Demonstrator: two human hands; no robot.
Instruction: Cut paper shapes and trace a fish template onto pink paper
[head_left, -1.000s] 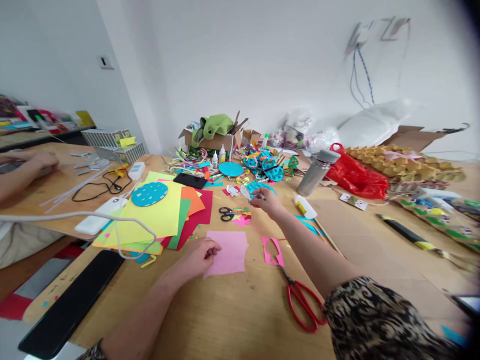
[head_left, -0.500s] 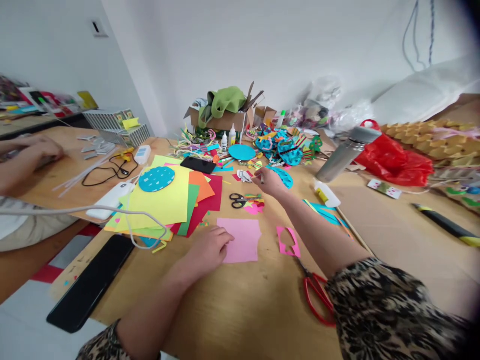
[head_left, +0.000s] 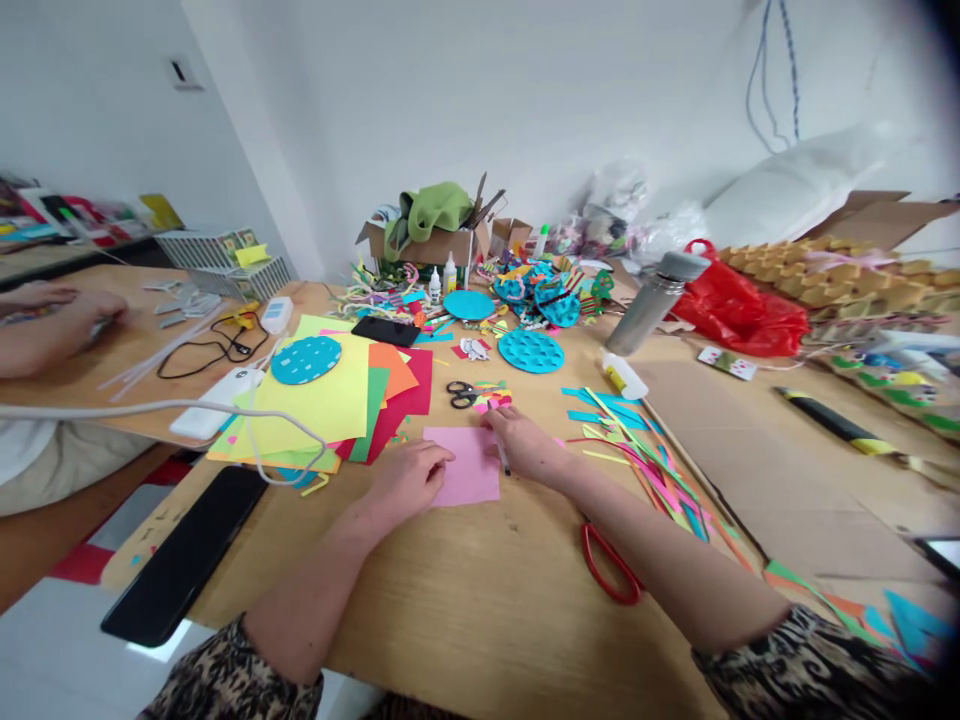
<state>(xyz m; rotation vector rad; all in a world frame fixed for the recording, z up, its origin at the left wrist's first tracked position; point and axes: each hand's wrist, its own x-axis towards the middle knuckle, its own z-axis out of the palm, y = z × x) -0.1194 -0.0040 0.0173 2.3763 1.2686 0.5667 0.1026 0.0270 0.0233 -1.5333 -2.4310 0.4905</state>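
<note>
Left hand (head_left: 409, 478): fingers loosely curled, nothing seen in its grip, resting on the near-left part of the pink sheet (head_left: 469, 480). Right hand (head_left: 525, 443): closed on a slim pen (head_left: 505, 460), held at the sheet's right edge; whether the tip touches cannot be determined. The sheet lies flat on the wooden surface (head_left: 450, 600).

Clock positions taken from the sheet. At 12, black scissors (head_left: 460, 395), with paper scraps (head_left: 496, 390) beside them. At 1, a blue disc (head_left: 531, 352). At 2, a glue bottle (head_left: 624, 378) on its side; beyond it, a tilted steel flask (head_left: 649, 310) and a red bag (head_left: 739, 315). At 3, paper strips (head_left: 660, 480). At 4, red scissors (head_left: 628, 600), partly hidden by the right forearm. At 10, a spotted disc (head_left: 306, 360) on a yellow sheet (head_left: 337, 410); farther out, another person's hands (head_left: 94, 312).
</note>
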